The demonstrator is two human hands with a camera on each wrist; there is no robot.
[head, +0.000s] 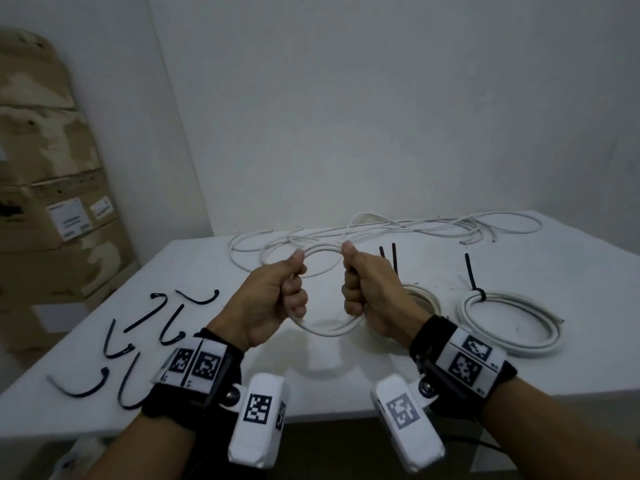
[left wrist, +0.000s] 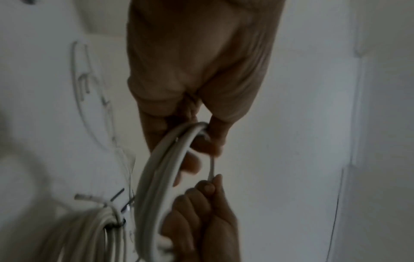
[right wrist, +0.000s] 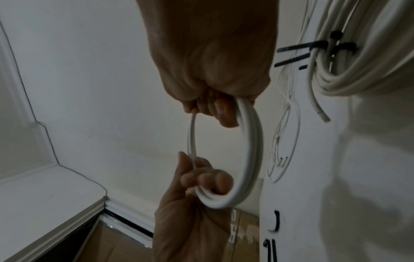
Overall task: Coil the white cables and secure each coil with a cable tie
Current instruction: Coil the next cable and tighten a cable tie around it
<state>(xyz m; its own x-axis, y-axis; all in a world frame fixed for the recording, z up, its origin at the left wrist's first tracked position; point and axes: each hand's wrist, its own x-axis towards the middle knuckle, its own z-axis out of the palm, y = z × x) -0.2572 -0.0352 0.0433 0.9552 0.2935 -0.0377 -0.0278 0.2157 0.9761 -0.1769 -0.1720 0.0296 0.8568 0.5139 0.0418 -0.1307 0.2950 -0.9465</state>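
Note:
I hold a small coil of white cable (head: 329,329) above the white table (head: 346,382), one hand on each side. My left hand (head: 294,292) grips its left side, fingers curled round the bundled turns (left wrist: 161,168). My right hand (head: 353,292) grips the right side (right wrist: 251,150), and a single strand (right wrist: 192,136) runs between my two thumbs. The strand leads back to loose white cables (head: 415,226) at the far edge. Several loose black cable ties (head: 138,327) lie on the table to the left.
Two coils tied with black ties lie on the right: one (head: 509,320) in full view, one (head: 422,296) partly behind my right hand. Stacked cardboard boxes (head: 52,185) stand left of the table. A white wall rises just behind it.

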